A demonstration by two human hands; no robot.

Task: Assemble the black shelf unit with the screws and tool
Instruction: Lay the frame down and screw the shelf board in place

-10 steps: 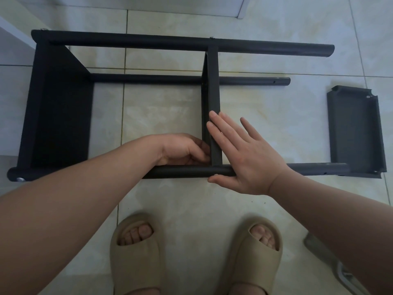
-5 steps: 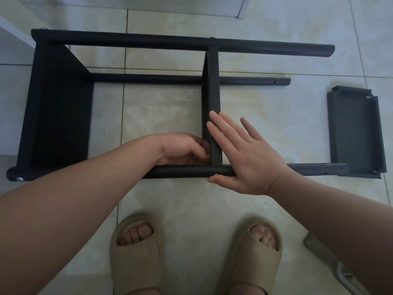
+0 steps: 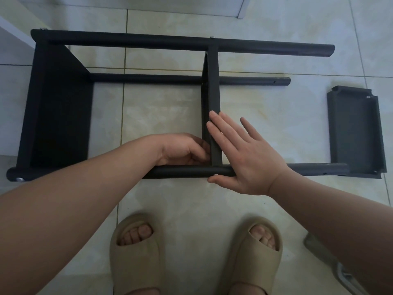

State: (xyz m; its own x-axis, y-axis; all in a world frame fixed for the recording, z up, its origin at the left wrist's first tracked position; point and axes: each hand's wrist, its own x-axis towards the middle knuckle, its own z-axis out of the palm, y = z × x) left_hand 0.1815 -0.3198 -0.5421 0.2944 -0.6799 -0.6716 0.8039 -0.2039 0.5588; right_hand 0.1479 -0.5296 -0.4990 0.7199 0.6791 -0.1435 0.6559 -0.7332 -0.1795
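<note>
left hand [image 3: 182,151]: fingers curled against the left face of the middle shelf [image 3: 213,99], just above the near pole [image 3: 180,171]; whether they pinch anything there cannot be told.
right hand [image 3: 251,158]: released and flat, straight fingers pressing the shelf's right face, thumb under the pole beside a screw [image 3: 215,175].
unit [image 3: 148,42]: lies on its side on the tiles [image 3: 165,116], in front of the slippers [image 3: 136,258]; the end shelf [image 3: 59,107] is at the left and the poles' right ends are free.
loose shelf [image 3: 357,133]: flat on the tiles at the right, its near edge at the near pole's end.
risk, joint: if the flat palm eases off, the middle shelf likely tilts, and the screw may bind or go in crooked.
risk, fingers: the curled left fingers sit in the corner of shelf and pole; a slip there could nip them.
risk, frame: weight on the near pole could rack the open right end or knock the loose shelf.
tool: none seen in either hand; a grey thing [image 3: 340,273] at the lower right edge cannot be identified.
</note>
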